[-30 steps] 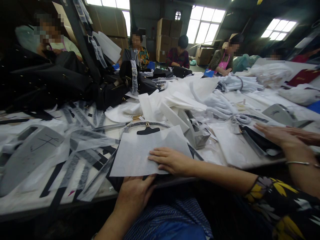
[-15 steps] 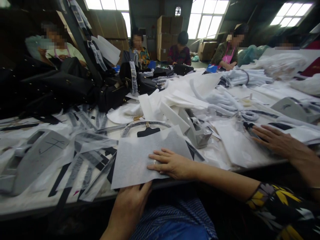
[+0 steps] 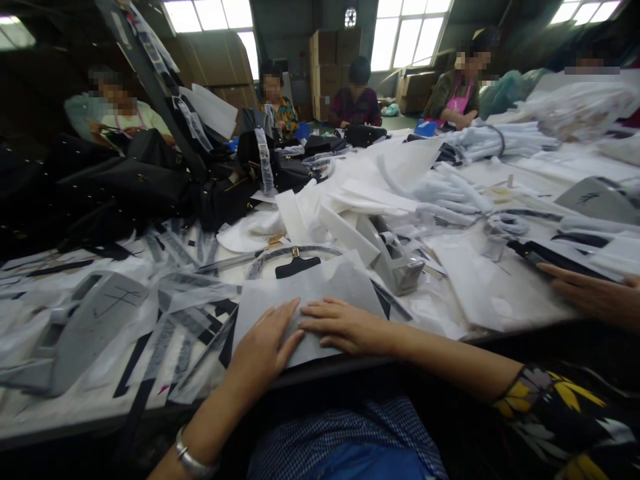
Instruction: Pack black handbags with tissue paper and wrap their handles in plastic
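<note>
Both of my hands lie on a sheet of thin white paper (image 3: 320, 283) at the front of the table. My left hand (image 3: 263, 340) rests flat on its left part, fingers stretched out and pointing up the sheet. My right hand (image 3: 347, 327) is spread flat beside it, fingers pointing left; the two hands nearly touch. Under the paper lies a dark bag, mostly hidden, its black edges showing at the sides. Above the sheet a black flap with a gold buckle (image 3: 297, 263) and a handle wrapped in clear film (image 3: 260, 260) stick out.
Wrapped straps (image 3: 167, 333) and a grey tape dispenser (image 3: 95, 327) lie at left; another dispenser (image 3: 393, 257) stands behind the sheet. Black bags (image 3: 145, 173) and white paper (image 3: 350, 200) pile up further back. A co-worker's hand (image 3: 595, 293) is at right; several people sit across the table.
My left hand has come up from beneath the paper's front edge onto its top. My right hand has stayed nearly in place. The co-worker's hand at right has moved further right.
</note>
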A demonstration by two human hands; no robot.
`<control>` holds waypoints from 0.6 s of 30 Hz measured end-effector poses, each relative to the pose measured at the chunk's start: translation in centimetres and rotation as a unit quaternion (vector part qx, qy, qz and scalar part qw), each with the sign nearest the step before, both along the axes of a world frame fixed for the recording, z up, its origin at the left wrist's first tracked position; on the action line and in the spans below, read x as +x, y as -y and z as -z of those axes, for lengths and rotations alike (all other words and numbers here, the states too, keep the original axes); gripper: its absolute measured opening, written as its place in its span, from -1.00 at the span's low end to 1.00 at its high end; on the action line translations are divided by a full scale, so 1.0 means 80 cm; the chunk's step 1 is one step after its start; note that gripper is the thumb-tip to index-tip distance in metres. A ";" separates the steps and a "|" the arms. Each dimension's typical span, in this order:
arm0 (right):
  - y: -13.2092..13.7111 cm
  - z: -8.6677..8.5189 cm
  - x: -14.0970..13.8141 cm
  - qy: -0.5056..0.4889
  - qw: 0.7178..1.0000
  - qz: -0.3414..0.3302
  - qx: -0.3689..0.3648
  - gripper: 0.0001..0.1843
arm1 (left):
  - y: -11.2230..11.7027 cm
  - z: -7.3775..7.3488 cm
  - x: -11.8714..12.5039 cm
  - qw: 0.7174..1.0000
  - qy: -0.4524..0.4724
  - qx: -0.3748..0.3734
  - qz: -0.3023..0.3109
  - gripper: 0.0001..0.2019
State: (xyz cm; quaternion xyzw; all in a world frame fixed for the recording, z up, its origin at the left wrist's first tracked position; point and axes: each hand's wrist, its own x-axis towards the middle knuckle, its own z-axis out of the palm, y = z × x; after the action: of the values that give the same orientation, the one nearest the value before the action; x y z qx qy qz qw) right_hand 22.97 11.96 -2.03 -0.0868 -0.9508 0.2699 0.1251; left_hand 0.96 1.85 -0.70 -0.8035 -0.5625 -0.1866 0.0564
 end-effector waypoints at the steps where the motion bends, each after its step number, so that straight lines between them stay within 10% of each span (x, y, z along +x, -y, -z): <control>1: 0.000 -0.001 0.001 -0.020 0.999 0.021 -0.037 -0.46 | 0.006 0.013 -0.004 1.000 0.003 0.010 -0.016 -0.50; 18: 0.006 0.004 -0.002 -0.062 0.996 0.045 0.037 -0.67 | 0.023 0.025 0.000 0.999 0.015 -0.030 -0.033 -0.64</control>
State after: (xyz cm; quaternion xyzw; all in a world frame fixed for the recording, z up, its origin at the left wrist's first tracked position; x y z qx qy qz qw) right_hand 22.84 11.46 -2.37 -0.1079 -0.9456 0.2338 0.1987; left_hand 0.97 0.00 -2.68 -0.7832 -0.5945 -0.1797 0.0303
